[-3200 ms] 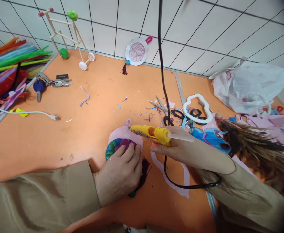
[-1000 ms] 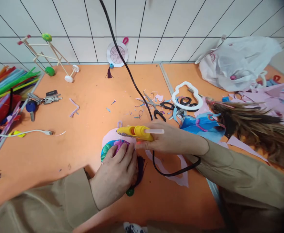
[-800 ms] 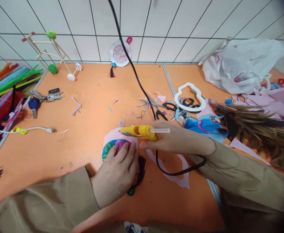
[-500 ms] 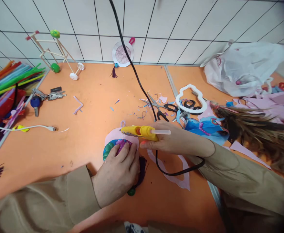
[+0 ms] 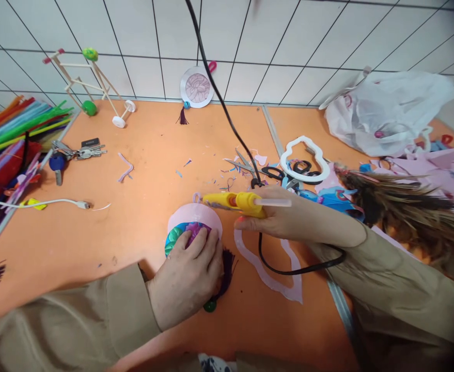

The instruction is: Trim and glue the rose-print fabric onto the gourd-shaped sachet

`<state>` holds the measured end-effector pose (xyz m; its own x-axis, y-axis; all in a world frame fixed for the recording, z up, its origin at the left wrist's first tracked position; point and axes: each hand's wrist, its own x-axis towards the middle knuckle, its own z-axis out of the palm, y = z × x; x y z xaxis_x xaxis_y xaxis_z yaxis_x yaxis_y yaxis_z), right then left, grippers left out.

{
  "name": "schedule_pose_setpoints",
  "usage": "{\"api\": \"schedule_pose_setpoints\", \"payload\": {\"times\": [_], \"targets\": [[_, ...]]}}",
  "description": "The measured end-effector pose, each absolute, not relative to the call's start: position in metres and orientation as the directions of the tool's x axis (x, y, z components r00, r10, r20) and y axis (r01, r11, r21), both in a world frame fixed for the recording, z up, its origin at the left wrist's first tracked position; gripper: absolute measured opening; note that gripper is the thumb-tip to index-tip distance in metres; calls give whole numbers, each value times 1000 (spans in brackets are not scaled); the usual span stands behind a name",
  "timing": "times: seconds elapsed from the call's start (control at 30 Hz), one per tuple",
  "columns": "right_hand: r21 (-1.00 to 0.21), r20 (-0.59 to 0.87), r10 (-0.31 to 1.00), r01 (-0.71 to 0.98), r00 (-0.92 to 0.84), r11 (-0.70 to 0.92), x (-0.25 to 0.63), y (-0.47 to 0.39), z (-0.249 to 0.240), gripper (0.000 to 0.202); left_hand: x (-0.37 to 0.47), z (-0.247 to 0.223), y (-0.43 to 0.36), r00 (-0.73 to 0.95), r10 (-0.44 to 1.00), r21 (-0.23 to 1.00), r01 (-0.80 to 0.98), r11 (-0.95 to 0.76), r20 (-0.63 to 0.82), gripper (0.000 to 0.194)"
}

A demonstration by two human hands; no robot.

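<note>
My left hand [image 5: 190,276] presses down on a round pink piece [image 5: 194,211] that bears green, blue and purple shapes; its fingers are together and hide much of it. A small pink loop [image 5: 197,198] stands at the piece's top edge. In my right hand [image 5: 281,214] is a yellow glue gun [image 5: 236,201], with a translucent glue stick out of its back and its nozzle just right of the loop. A dark purple tassel [image 5: 227,271] and a green bead [image 5: 210,306] show beside my left hand.
A black cable [image 5: 219,93] hangs across the view. Scissors [image 5: 246,164], a white cloud-shaped frame [image 5: 304,175], brown feathers [image 5: 389,206] and a plastic bag [image 5: 385,113] lie right. Left are keys [image 5: 58,165], pipe cleaners [image 5: 21,124] and a stick frame [image 5: 103,85]. A pink cutout [image 5: 265,279] lies near my right arm.
My right hand has moved right and slightly up with the glue gun, uncovering more of the pink piece's top. The cable has shifted right. My left hand has stayed in place.
</note>
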<state>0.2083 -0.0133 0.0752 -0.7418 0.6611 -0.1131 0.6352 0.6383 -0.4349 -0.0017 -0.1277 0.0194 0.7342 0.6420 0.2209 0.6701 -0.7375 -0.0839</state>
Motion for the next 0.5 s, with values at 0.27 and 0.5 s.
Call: {"api": "schedule_pose_setpoints", "payload": {"times": [0.27, 0.5], "targets": [[-425, 115, 766, 666, -632, 613, 200, 2, 123, 29, 1, 20, -126, 723, 654, -89, 683, -725, 222, 37], [-388, 175, 656, 561, -734, 731, 140, 80, 115, 38, 1, 20, -125, 718, 655, -92, 688, -720, 236, 38]]}}
